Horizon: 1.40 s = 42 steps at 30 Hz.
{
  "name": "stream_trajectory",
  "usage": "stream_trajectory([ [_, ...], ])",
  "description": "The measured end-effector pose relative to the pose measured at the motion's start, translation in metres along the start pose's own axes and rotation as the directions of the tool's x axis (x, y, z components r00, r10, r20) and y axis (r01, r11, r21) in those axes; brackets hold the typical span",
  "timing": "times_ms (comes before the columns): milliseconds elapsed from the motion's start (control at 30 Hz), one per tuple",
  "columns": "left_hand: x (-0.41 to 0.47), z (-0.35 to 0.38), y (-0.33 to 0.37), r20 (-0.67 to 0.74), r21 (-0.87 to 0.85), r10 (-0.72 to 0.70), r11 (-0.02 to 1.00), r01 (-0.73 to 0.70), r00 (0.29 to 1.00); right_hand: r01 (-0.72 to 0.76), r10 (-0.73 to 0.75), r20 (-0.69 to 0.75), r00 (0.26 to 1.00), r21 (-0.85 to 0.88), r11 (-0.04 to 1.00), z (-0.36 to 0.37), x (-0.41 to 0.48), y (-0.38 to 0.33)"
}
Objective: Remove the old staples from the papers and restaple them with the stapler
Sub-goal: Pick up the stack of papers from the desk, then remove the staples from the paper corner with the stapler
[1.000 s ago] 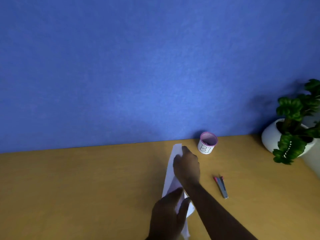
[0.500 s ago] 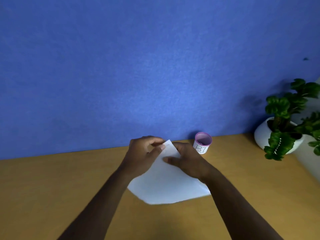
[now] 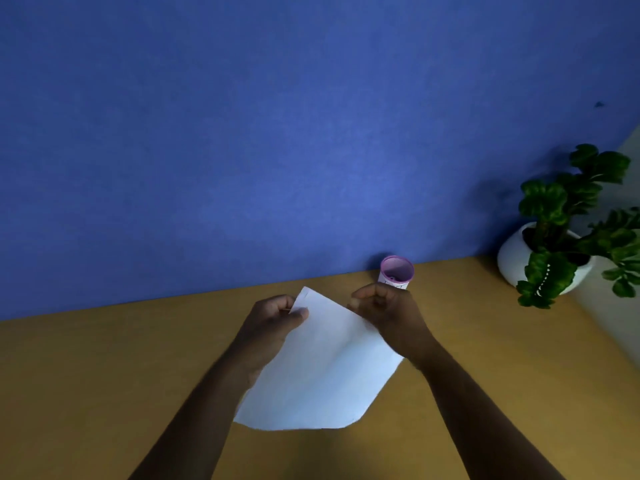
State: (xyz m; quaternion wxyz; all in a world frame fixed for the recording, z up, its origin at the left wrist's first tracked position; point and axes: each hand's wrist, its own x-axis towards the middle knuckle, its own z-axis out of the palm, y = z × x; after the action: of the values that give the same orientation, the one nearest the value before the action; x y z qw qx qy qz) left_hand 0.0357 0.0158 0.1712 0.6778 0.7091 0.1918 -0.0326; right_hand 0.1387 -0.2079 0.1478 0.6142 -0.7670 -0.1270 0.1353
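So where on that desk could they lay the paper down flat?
The desk is bare left of the left hand, up to the blue wall. A smaller bare patch lies between the right hand and the plant pot. It is crowded around the pink cup.

Two hands (image 3: 273, 323); one cup (image 3: 397, 272); one plant (image 3: 568, 216)

Your left hand (image 3: 273, 320) and right hand (image 3: 388, 311) are bare: no gloves, rings, or watch visible. Both forearms are uncovered, with no sleeve edge in the frame.
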Motion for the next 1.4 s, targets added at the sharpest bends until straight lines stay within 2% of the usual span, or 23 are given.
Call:
stream_trajectory([
  [67,0.001,0.0,-0.01,-0.081,-0.056,-0.017,0.998,0.012,0.997,-0.013,0.007,-0.209,0.978,-0.027,1.0,-0.019,0.007,0.022],
  [133,0.003,-0.004,-0.021,-0.153,-0.133,-0.056,0.991,0.036,0.987,-0.089,0.025,-0.373,0.928,-0.155,0.984,-0.041,0.013,0.052],
  [233,0.005,-0.008,-0.038,-0.234,-0.122,-0.079,0.991,0.052,0.969,-0.271,0.09,-0.506,0.858,-0.297,0.916,-0.065,0.013,0.097],
  [367,0.004,-0.006,-0.056,-0.335,-0.114,-0.105,0.991,0.07,0.936,-0.452,0.231,-0.465,0.855,-0.447,0.772,-0.078,0.009,0.145],
  [467,-0.002,-0.001,-0.062,-0.356,-0.089,-0.088,0.994,0.06,0.93,-0.546,0.359,-0.423,0.832,-0.512,0.663,-0.075,0.003,0.165],
  [633,-0.012,0.005,-0.065,-0.351,-0.105,-0.107,0.992,0.074,0.93,-0.552,0.397,-0.388,0.832,-0.658,0.513,-0.065,0.003,0.178],
  [733,-0.017,0.007,-0.065,-0.365,-0.136,-0.118,0.988,0.073,0.924,-0.529,0.379,-0.379,0.844,-0.702,0.477,-0.063,0.008,0.182],
  [900,-0.02,0.007,-0.065,-0.378,-0.177,-0.136,0.981,0.073,0.916,-0.514,0.368,-0.362,0.856,-0.665,0.542,-0.062,0.012,0.172],
  [1000,-0.021,0.006,-0.066,-0.382,-0.18,-0.14,0.981,0.074,0.913,-0.49,0.298,-0.403,0.865,-0.553,0.674,-0.059,0.014,0.145],
  [1133,-0.024,0.012,-0.063,-0.368,-0.224,-0.175,0.97,0.095,0.913,-0.323,0.119,-0.426,0.897,-0.447,0.834,-0.049,0.012,0.088],
  [1233,-0.025,0.02,-0.061,-0.328,-0.333,-0.212,0.938,0.097,0.921,-0.198,0.069,-0.429,0.901,-0.264,0.944,-0.031,0.002,0.036],
  [1333,-0.028,0.031,-0.054,-0.298,-0.414,-0.234,0.905,0.096,0.925,-0.097,0.06,-0.374,0.925,-0.079,0.992,-0.004,-0.02,-0.005],
  [1400,-0.031,0.038,-0.048,-0.272,-0.458,-0.247,0.883,0.101,0.93,-0.048,0.04,-0.297,0.954,-0.02,0.999,0.017,-0.037,-0.019],
])
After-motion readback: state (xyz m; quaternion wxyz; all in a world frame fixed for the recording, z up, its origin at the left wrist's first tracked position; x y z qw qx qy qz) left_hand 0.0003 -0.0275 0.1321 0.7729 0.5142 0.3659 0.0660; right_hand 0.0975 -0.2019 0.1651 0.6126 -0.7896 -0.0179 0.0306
